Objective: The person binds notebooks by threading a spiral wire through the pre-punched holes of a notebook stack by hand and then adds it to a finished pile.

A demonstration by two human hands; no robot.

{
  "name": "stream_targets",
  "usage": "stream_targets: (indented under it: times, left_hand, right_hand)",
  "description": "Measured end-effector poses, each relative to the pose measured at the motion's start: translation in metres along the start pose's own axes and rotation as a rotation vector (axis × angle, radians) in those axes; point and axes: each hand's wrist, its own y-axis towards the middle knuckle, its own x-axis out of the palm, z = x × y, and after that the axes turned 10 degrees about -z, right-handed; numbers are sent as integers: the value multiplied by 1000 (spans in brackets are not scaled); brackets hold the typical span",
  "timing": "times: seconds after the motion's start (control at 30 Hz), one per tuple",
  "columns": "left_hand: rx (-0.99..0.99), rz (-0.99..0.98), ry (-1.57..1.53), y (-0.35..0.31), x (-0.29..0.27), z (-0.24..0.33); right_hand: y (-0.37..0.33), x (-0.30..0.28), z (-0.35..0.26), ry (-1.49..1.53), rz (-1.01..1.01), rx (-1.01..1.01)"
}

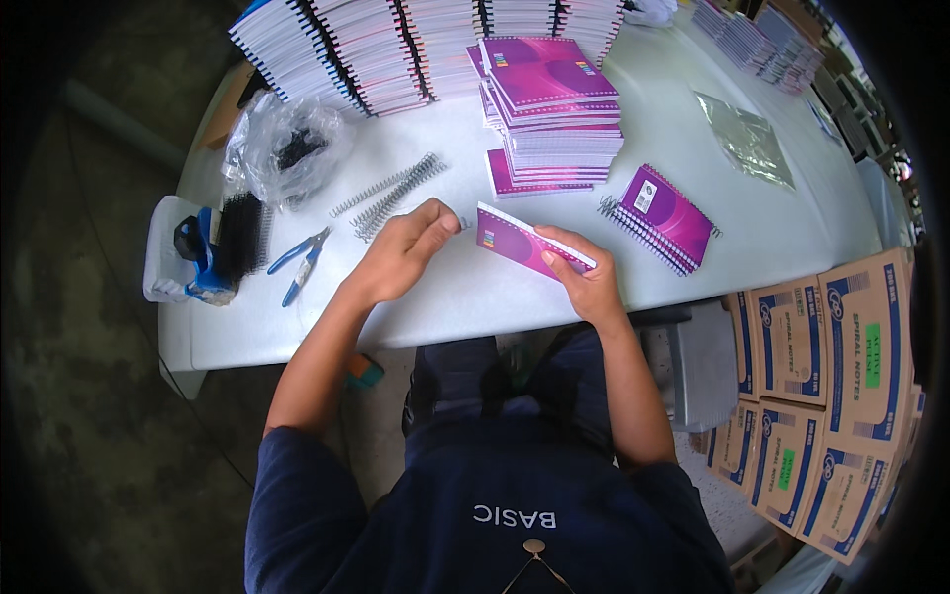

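My right hand (587,277) grips a small purple notebook (515,243) by its right end, thumb on the cover and fingers behind. White page edges show along its top side; no coil is seen in them. Left of it, my left hand (411,247) is closed in a pinch. A short bit of spiral coil (463,225) shows at its fingertips, pointing at the notebook; the rest is hidden in the hand. Loose spiral coils (396,193) lie just beyond my left hand. Blue-handled pliers (299,262) rest to its left on the white table (435,322).
A tall stack of purple notebooks (554,124) stands ahead, before rows of bound books (366,49). Coil-bound purple notebooks (663,218) lie right. A plastic bag (287,148) and a white bin (170,247) are left. A clear packet (747,139) lies far right; cardboard boxes (792,342) stand beside the table.
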Motion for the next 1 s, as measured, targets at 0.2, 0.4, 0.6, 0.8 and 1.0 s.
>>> stream_targets:
  times: [0.2, 0.4, 0.6, 0.8, 1.0]
  left_hand:
    - [-87, -40, -74, 16, 1, -11]
    - [62, -113, -320, 25, -7, 0]
    - [183, -183, 306, 23, -26, 27]
    - [353, -3, 761, 23, -13, 46]
    - [346, 274, 1039, 7, 8, 42]
  right_hand:
    - [-1, -1, 1, -19, -9, -33]
    - [-5, 0, -3, -12, 31, -19]
    - [0, 6, -18, 88, 21, 56]
    - [-5, 3, -1, -48, -46, 49]
    - [-17, 24, -2, -249, 42, -150]
